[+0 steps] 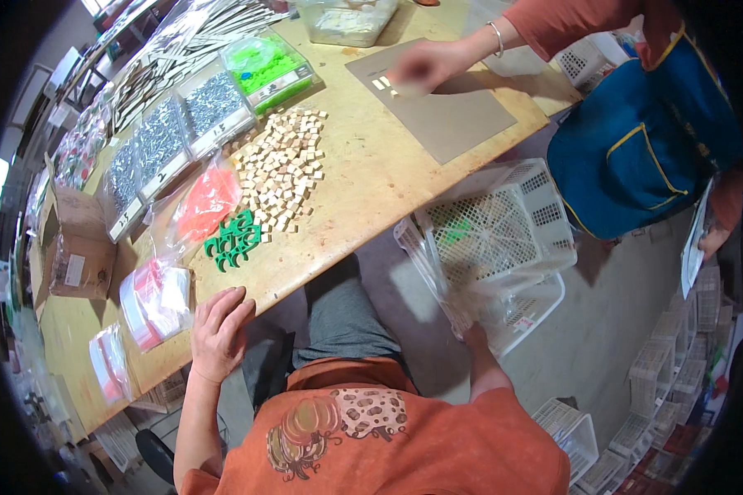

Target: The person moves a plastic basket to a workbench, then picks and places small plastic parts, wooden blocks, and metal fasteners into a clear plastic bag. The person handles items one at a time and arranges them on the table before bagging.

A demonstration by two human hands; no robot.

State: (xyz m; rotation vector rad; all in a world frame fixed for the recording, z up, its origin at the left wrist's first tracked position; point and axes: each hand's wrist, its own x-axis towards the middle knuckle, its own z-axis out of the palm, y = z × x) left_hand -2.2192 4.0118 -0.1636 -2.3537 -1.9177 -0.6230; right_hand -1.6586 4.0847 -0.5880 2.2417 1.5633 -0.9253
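My left hand [221,326] rests on the wooden table's [363,198] near edge, its fingers laid over the edge with nothing in them. Low on the right, my right hand [475,340] grips the near rim of a white plastic basket [541,247]; its fingertips are partly hidden. Clear plastic and some green pieces [454,229] show in that basket. Just beyond my left hand lie green curved pieces [233,241], a bag of orange-pink pieces [210,202] and a heap of small wooden cubes [281,161]. Stacks of clear zip bags [169,301] lie to its left.
Across the table, a co-worker's hand [429,66] touches small pale pieces on a grey-brown board [450,124]. Clear bins of metal screws [161,140] and bright green parts [264,66] stand at the left, near a cardboard box [82,256]. White baskets [565,433] stand on the floor.
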